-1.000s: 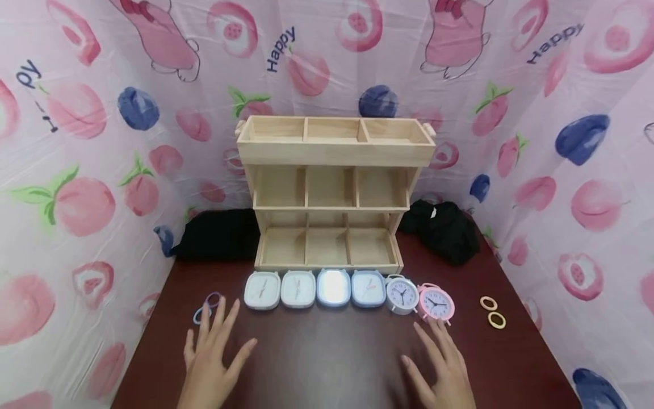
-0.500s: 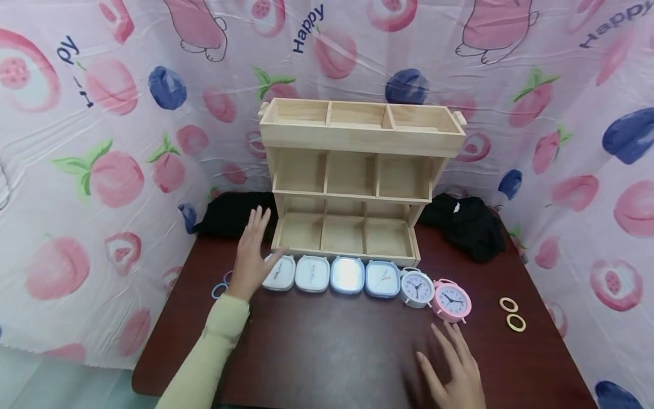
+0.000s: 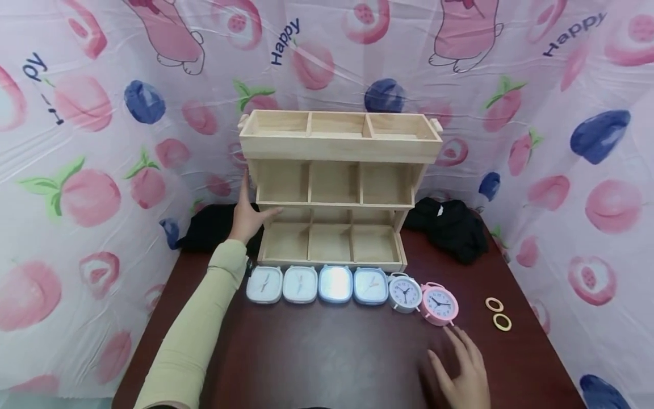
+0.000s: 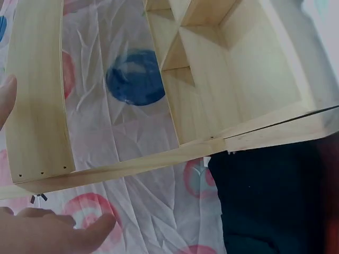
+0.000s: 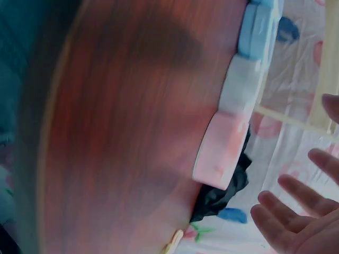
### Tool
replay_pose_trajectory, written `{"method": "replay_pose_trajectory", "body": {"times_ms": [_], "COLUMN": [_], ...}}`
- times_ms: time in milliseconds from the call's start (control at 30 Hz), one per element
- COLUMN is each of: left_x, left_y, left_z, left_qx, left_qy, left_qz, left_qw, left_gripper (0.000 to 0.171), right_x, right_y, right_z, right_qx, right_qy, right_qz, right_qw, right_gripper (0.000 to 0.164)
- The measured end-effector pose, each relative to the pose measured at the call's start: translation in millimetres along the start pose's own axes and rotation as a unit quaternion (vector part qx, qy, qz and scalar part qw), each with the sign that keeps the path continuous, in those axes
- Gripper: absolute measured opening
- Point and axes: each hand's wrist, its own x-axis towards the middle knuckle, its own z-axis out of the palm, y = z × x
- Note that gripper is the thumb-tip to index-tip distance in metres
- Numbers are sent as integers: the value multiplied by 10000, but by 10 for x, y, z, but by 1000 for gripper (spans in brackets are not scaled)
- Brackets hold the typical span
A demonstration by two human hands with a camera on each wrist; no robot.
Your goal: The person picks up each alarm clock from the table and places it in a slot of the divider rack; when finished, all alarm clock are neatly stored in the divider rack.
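The 3-tier wooden rack (image 3: pixel 341 150) stands on the table (image 3: pixel 327 352), behind a row of clocks (image 3: pixel 335 284). The left hand (image 3: pixel 247 220) is spread at the rack's left side; contact cannot be determined. The right hand (image 3: pixel 466 370), fingers apart, is just in front of the pink clock (image 3: pixel 439 305).

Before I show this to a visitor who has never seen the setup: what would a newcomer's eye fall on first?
The three-tiered wooden shelf, standing at the back of the dark table, with the left hand at its left side. Next, the row of clocks before it, ending at the right in a pink alarm clock. Behind everything hangs a peach-printed cloth.
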Motion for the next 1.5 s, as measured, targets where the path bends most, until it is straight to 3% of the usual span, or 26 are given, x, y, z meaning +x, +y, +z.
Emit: {"method": "replay_pose_trajectory", "body": {"times_ms": [133, 267, 467, 633, 833, 1033, 1233, 1500], "left_x": [7, -15, -21, 26, 48, 47, 59, 88], "left_y": [-36, -67, -59, -55, -54, -36, -18, -16], "left_z": [-73, -130, -169, -125, -51, -4, 24, 95], "left_qx": [-446, -957, -1017, -1049, -1082, -1015, -931, -882], "left_qy": [31, 142, 190, 160, 119, 59, 24, -31], "left_qz": [95, 171, 155, 102, 133, 89, 77, 131], "left_qw": [9990, 9952, 9945, 9943, 9940, 9948, 9956, 9960], "left_gripper": [133, 132, 131, 129, 128, 129, 130, 128], "right_x": [211, 479, 807, 953, 1013, 1031, 1027, 1090], "right_y": [186, 439, 693, 840, 925, 971, 1063, 1138], "right_z": [19, 98, 193, 235, 225, 214, 216, 178], "right_qx": [-268, -512, -524, -320, -245, -319, -210, -70], "right_qy": [-354, -1148, -2506, -3039, -3264, -3284, -3092, -2167], "right_qz": [197, 318, 657, 676, 746, 722, 676, 694], "right_qw": [9988, 9916, 9644, 9498, 9420, 9412, 9484, 9737], "right_gripper": [81, 96, 101, 95, 95, 99, 99, 94]}}
